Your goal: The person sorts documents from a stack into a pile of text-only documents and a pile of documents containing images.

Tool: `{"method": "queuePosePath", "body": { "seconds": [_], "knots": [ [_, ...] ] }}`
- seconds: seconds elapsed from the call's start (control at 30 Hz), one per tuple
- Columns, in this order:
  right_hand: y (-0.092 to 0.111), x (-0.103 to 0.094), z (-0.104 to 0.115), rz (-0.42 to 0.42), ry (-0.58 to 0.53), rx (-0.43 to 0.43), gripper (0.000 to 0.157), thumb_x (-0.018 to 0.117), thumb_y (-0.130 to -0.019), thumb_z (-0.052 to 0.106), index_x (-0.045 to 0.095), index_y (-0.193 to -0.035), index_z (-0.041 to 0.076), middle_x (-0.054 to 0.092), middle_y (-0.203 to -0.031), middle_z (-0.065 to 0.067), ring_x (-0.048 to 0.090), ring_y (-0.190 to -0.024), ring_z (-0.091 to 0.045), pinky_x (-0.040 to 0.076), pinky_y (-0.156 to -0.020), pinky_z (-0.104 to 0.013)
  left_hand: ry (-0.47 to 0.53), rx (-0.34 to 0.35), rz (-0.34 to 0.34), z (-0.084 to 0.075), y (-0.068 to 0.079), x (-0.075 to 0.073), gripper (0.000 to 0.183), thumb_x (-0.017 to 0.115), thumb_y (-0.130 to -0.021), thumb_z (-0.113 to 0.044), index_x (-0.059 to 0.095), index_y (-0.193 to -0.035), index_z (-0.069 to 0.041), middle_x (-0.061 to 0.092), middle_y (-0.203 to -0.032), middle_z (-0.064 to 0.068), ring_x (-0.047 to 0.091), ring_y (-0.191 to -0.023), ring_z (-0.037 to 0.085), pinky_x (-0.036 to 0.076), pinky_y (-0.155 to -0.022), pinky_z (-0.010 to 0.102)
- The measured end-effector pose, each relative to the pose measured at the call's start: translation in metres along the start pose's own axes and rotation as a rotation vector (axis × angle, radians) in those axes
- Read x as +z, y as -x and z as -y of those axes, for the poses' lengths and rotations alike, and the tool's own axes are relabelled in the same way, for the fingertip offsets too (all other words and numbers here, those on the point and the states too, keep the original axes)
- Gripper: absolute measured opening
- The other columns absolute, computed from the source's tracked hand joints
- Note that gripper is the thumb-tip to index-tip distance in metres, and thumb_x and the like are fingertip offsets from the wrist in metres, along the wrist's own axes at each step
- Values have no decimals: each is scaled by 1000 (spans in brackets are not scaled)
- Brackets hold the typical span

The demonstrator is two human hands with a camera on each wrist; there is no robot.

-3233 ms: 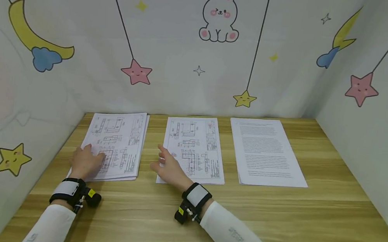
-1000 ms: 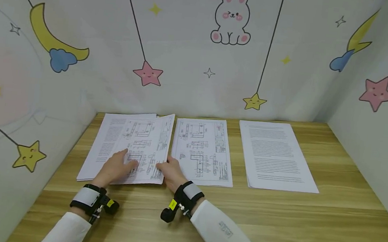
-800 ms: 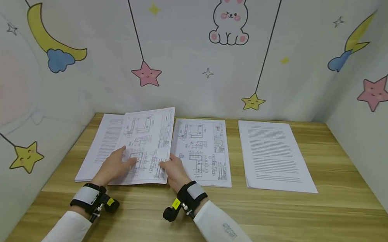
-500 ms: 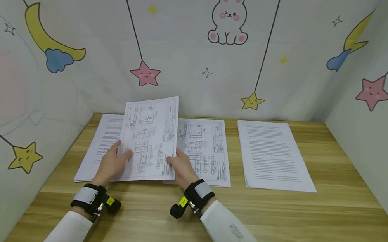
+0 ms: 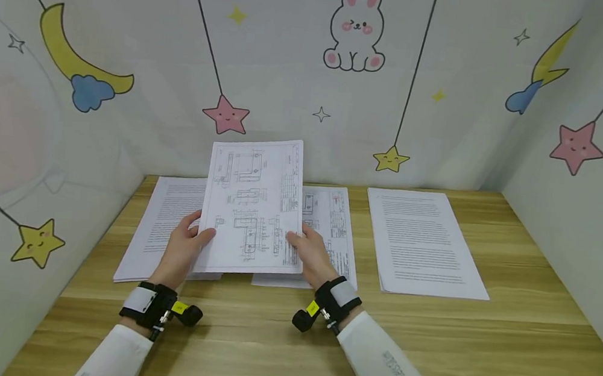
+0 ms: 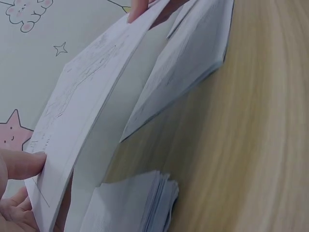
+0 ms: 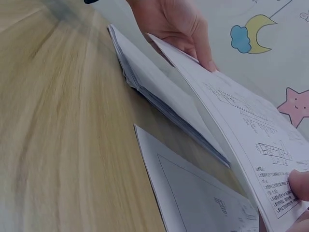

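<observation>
A thin stack of technical drawings [image 5: 256, 208] is held tilted up above the table, between both hands. My left hand [image 5: 182, 249] pinches its left edge, thumb on the printed face and fingers behind. On the right edge, my right hand [image 5: 315, 255] grips it the same way. In the right wrist view the drawings [image 7: 241, 125] hang clear of the piles below. Behind them at left lies a pile of text pages [image 5: 168, 217]. A second pile of drawings [image 5: 343, 234] is partly covered by the held stack and my right hand.
To the right lies another pile of text pages [image 5: 427, 242] on the wooden table [image 5: 427, 351]. White cloth with cartoon prints [image 5: 281, 59] rises along the table's back edge and both sides.
The drawings have come off the left pile, uncovering text pages. Both hands have lifted them and shifted right, so they now overlap the middle pile in the head view.
</observation>
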State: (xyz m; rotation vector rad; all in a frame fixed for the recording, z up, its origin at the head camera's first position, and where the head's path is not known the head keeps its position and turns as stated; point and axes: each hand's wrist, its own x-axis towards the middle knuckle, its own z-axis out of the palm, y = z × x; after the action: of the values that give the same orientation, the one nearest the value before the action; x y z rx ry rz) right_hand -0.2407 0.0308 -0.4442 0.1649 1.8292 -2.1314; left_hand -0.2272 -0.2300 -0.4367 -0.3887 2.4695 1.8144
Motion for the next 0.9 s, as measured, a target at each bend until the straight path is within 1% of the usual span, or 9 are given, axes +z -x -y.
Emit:
{"method": "queuePosePath", "body": {
  "seconds": [0.13,0.27,0.4,0.5,0.6,0.67,0.8,0.9],
  "knots": [
    [3,-13,3,-10,38,-38,45,52,-102,21,46,-146,16,62,-130,-5,57,-118,-17,41,-108,-36,61,15,51,-3,0,10,67,52,-103,-25,15,-159,-22,51,-142,18,61,-104,13,53,-78,20],
    [8,-25,7,-29,72,-83,42,51,-102,20,48,-144,16,64,-126,-6,61,-111,-15,44,-101,-33,61,54,90,-7,1,20,65,51,-103,-25,19,-159,-18,54,-139,19,62,-103,11,53,-78,20],
    [12,-37,10,-55,113,-104,43,50,-103,19,47,-145,14,65,-126,-7,63,-106,-16,49,-92,-30,47,88,116,-12,2,30,57,51,-104,-23,28,-156,-14,58,-137,18,63,-104,12,53,-79,20],
    [13,-47,10,-76,139,-99,44,50,-103,19,45,-146,13,65,-126,-9,65,-105,-17,51,-87,-28,38,93,126,-16,2,39,53,49,-104,-22,33,-154,-14,59,-137,16,63,-109,17,53,-80,21],
    [15,-58,11,-100,162,-86,48,50,-102,19,41,-149,13,64,-128,-10,64,-107,-17,51,-86,-27,16,99,140,-18,2,49,52,47,-105,-20,33,-154,-11,58,-139,17,62,-113,22,53,-82,22],
    [17,-64,13,-107,187,-84,52,50,-102,19,37,-152,12,63,-131,-11,64,-108,-19,51,-86,-27,3,101,137,-19,1,56,51,46,-105,-19,33,-154,-11,59,-138,18,63,-114,24,53,-82,24],
    [21,-76,18,-105,255,-70,54,49,-103,19,33,-154,11,61,-132,-13,63,-110,-21,51,-86,-28,5,96,143,-19,0,68,49,44,-105,-16,35,-153,-10,60,-136,18,63,-113,26,54,-83,27],
    [25,-84,20,-95,308,-52,53,47,-104,17,32,-154,10,60,-133,-13,63,-110,-20,51,-85,-27,12,86,162,-18,-1,76,50,44,-105,-14,33,-153,-9,59,-137,19,62,-117,26,54,-89,31]
  ]
}}
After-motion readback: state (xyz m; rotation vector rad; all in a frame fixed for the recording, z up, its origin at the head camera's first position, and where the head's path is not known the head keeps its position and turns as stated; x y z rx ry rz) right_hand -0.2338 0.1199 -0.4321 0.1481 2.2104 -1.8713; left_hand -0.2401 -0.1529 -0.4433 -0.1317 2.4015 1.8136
